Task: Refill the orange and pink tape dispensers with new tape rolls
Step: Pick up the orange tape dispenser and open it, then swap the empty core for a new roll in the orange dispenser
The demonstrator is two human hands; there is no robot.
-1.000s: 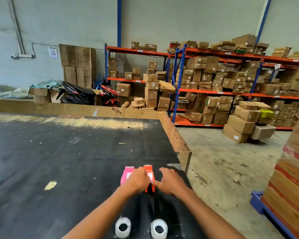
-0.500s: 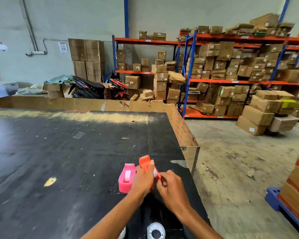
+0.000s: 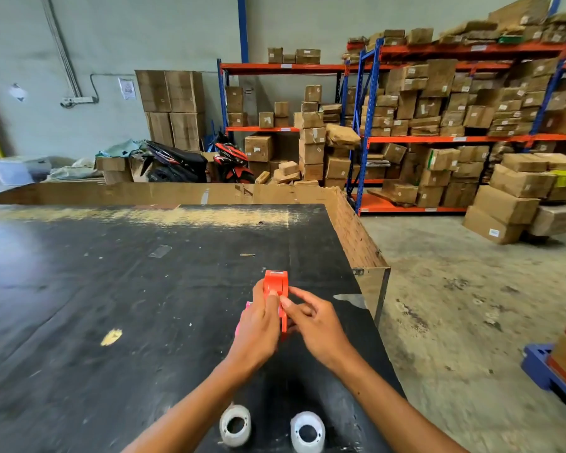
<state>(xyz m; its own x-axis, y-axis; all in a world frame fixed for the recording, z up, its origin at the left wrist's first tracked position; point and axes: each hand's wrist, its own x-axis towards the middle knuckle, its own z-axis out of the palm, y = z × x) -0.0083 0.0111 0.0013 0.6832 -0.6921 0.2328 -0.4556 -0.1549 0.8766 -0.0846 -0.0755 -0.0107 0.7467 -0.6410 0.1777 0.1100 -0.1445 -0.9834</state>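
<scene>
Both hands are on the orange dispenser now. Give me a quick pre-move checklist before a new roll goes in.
1. Orange dispenser held by left hand and right hand: ok.
2. Two new tape rolls lying at the near table edge, untouched: ok.
3. Old roll or core out of the orange dispenser: cannot tell, fingers cover it.
4. Pink dispenser in view: not ok, mostly hidden behind the left hand.
5. Bare table around the work: ok.
</scene>
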